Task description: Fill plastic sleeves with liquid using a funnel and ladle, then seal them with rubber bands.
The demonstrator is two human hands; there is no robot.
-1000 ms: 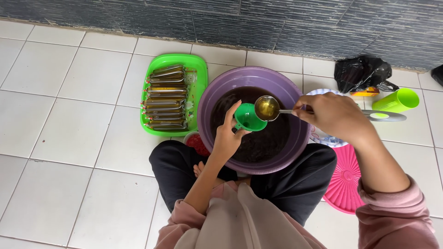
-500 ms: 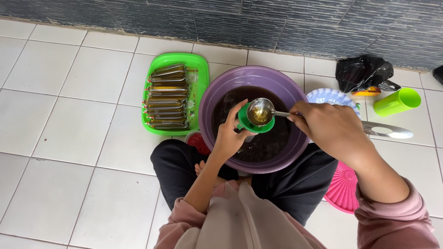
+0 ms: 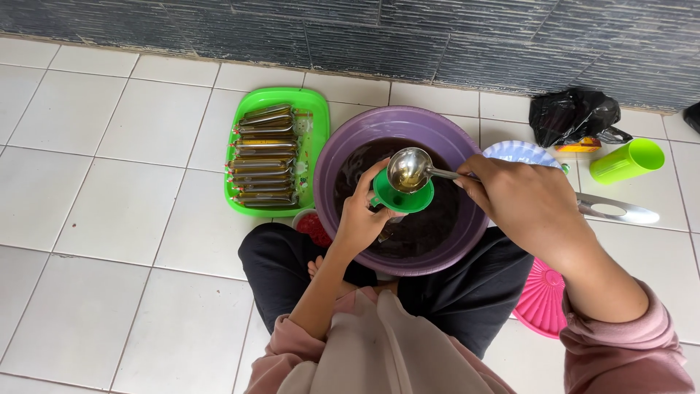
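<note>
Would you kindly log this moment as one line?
left hand: holds green funnel | right hand: ladle over funnel | below: purple basin

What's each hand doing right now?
Left hand: closed around the green funnel over the purple basin.
Right hand: closed on the metal ladle.

the person wears a dusty pink top with long sleeves. on the right arm the sleeve is pushed up into a bunched, rounded cuff well back from the fingers [image 3: 487, 191] of the right hand [image 3: 529, 208]; the left sleeve gathers the same way, far behind the left hand [image 3: 359, 219]. a pale beige cloth hangs down the chest in soft folds. the trousers are black and plain. both forearms are bare.
</note>
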